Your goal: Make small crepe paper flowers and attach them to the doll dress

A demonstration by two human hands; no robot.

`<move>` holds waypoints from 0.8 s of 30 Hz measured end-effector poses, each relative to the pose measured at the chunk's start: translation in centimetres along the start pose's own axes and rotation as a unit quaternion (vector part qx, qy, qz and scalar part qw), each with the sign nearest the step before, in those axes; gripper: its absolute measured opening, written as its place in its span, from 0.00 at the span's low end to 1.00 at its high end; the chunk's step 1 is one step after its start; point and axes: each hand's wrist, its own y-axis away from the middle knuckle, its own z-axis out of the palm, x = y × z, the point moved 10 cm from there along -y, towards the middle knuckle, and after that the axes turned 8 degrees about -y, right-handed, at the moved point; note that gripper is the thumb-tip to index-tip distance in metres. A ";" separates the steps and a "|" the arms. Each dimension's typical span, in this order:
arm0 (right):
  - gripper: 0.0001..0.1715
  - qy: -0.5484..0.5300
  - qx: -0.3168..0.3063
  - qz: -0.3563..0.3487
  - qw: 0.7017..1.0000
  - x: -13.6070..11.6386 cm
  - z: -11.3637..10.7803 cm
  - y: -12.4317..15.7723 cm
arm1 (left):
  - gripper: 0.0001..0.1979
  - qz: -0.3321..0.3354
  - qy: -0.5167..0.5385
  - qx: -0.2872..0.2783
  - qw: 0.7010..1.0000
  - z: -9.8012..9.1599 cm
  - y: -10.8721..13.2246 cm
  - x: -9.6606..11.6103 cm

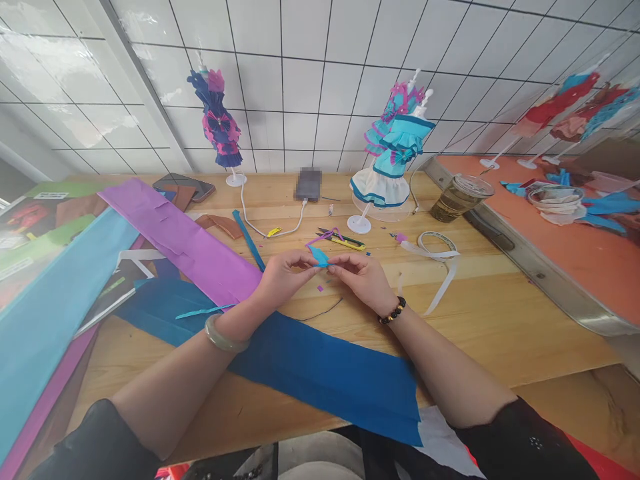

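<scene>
A small piece of light blue crepe paper is pinched between my two hands above the wooden table. My left hand grips its left end with thumb and forefinger. At its right end, the fingertips of my right hand press together on the same piece. Just beyond my fingers lie yellow thread snips and a thin purple strip. Under my left forearm stretches a wide dark blue crepe paper sheet; a purple crepe paper strip runs up to the left from it.
Mini dress forms in paper dresses stand at the back: one blue and pink, another turquoise and white. A lidded cup and a roll of white tape are on the right. Light blue paper covers the left side.
</scene>
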 end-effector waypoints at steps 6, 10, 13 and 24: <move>0.11 -0.034 0.017 0.030 0.999 0.8 -0.5 -0.1 | 0.09 0.000 0.029 -0.001 1.000 0.1 -0.1 -0.3; 0.11 -0.032 0.020 0.022 0.999 0.8 -0.7 -0.1 | 0.10 -0.014 0.024 -0.007 1.000 0.3 -0.1 -0.8; 0.10 -0.028 0.025 0.019 0.999 0.6 -0.8 -0.1 | 0.11 -0.020 0.017 -0.012 1.000 0.3 -0.1 -0.9; 0.12 -0.022 0.013 0.008 1.000 0.3 -0.5 -0.1 | 0.12 -0.029 0.038 -0.015 0.999 0.6 0.0 -0.9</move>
